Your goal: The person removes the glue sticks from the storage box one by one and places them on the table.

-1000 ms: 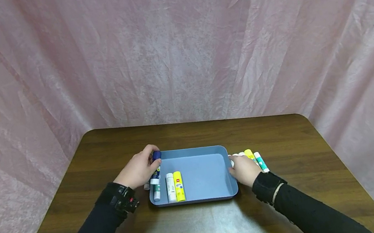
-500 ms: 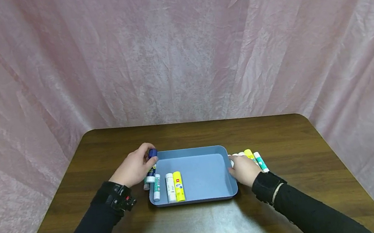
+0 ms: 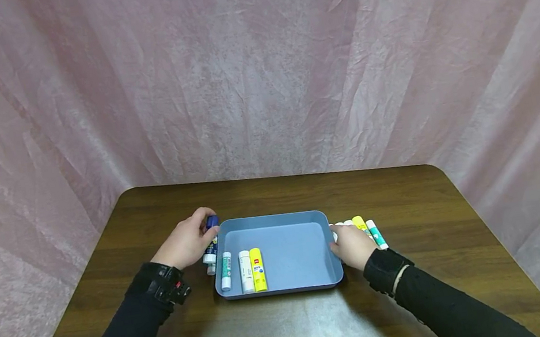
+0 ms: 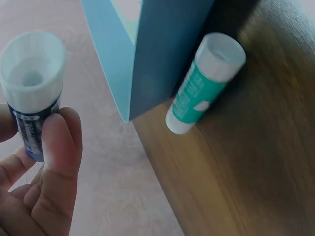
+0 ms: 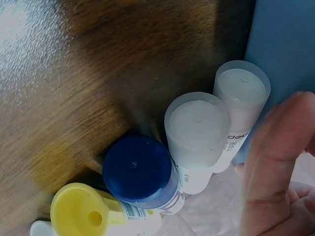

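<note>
Left grip (image 3: 185, 244) pinches one blue stick (image 4: 32, 86); right grip (image 3: 353, 244) has an unclear hold. Tray (image 3: 296, 255) has three sticks (image 3: 246, 271); at right, five sticks (image 5: 139, 168), one labelled "deli".

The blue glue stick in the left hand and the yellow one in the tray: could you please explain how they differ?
The blue stick has a white end; the yellow stick looks yellow at both ends. The left hand grips the blue stick outside the tray, while the yellow stick lies inside it. Both are cylindrical.

A wooden table (image 3: 294, 193) carries a blue tray (image 3: 293, 252) between glue sticks (image 3: 377, 235)
</note>
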{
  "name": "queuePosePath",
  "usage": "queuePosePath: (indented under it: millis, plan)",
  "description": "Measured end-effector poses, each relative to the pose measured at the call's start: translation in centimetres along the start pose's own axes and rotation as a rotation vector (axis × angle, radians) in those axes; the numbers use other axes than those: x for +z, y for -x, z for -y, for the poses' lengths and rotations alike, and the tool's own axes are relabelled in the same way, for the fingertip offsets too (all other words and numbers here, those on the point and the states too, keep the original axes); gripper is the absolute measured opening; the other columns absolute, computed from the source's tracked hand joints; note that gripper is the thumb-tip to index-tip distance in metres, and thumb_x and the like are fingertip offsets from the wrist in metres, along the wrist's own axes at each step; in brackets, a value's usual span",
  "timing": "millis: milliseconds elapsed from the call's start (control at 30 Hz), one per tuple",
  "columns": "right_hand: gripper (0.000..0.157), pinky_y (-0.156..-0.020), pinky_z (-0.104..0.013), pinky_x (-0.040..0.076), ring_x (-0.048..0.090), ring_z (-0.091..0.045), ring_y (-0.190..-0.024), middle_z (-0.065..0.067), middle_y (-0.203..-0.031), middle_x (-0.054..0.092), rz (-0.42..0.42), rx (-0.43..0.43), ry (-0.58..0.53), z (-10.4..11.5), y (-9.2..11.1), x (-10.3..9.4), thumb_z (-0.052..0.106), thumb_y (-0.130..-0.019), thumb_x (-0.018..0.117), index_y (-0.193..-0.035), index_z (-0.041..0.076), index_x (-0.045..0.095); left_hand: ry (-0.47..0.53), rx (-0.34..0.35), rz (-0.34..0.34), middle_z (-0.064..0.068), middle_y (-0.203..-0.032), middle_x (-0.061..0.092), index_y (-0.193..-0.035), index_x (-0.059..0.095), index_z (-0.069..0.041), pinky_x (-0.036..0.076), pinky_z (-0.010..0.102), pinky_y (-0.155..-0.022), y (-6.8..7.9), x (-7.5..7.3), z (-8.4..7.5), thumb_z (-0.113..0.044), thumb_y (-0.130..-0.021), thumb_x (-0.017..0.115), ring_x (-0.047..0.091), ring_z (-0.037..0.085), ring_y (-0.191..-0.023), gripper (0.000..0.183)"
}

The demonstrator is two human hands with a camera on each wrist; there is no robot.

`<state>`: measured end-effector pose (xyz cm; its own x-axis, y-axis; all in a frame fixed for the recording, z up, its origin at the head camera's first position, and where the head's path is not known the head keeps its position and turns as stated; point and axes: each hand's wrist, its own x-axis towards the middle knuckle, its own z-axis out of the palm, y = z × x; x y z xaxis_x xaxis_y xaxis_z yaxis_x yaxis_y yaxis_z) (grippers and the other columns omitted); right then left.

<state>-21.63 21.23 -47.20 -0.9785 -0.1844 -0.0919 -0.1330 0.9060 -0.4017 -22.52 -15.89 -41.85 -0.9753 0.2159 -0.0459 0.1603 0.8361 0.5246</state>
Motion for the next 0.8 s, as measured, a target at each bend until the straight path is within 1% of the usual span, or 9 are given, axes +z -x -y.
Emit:
queuePosePath:
  millis: [233,433,600,667,800]
  plan:
    - [0.044,-0.054,-0.025,0.045,0.057,-0.013,-0.057,-0.004,-0.070,0.065,-0.003,-0.007,0.008,0.0,0.0,0.0,0.011,-0.094,0.070,-0.133,-0.008,0.062,-0.006,-0.031,0.009,0.010,-0.101,0.062,-0.139,0.048,-0.011,0.047,0.033,-0.070,-0.2,-0.2,1.1,-0.028,-0.106,0.056,0.058,0.022,-0.086,0.038]
    - [0.045,-0.053,-0.025,0.045,0.057,-0.013,-0.057,-0.005,-0.071,0.065,0.001,-0.003,0.009,0.0,0.0,0.0,0.012,-0.094,0.070,-0.134,-0.008,0.062,-0.012,-0.058,0.021,0.011,-0.105,0.064,-0.139,0.047,-0.010,0.047,0.033,-0.069,-0.3,-0.1,2.1,-0.029,-0.106,0.054,0.059,0.022,-0.086,0.039]
    - [0.045,-0.054,-0.025,0.045,0.057,-0.014,-0.057,-0.005,-0.071,0.066,-0.001,-0.003,0.008,0.0,-0.1,0.0,0.012,-0.094,0.071,-0.134,-0.007,0.062,-0.008,-0.100,0.050,0.017,-0.116,0.066,-0.141,0.046,-0.010,0.053,0.041,-0.078,-0.4,0.0,2.6,-0.030,-0.107,0.054,0.062,0.024,-0.093,0.041]
    - [0.045,-0.054,-0.025,0.046,0.057,-0.014,-0.058,-0.006,-0.073,0.067,-0.001,-0.003,0.006,-0.1,-0.1,0.0,0.013,-0.094,0.071,-0.134,-0.007,0.062,-0.011,-0.117,0.068,0.018,-0.118,0.066,-0.142,0.045,-0.009,0.053,0.043,-0.080,-0.5,0.1,2.8,-0.030,-0.107,0.054,0.063,0.025,-0.094,0.042]
    - [0.045,-0.055,-0.025,0.047,0.058,-0.014,-0.059,-0.007,-0.076,0.068,0.000,-0.002,0.003,-0.1,-0.1,0.0,0.013,-0.094,0.072,-0.134,-0.007,0.062,-0.021,-0.149,0.102,0.019,-0.120,0.066,-0.143,0.043,-0.010,0.054,0.044,-0.081,-0.8,0.3,3.4,-0.030,-0.107,0.053,0.064,0.026,-0.096,0.042]
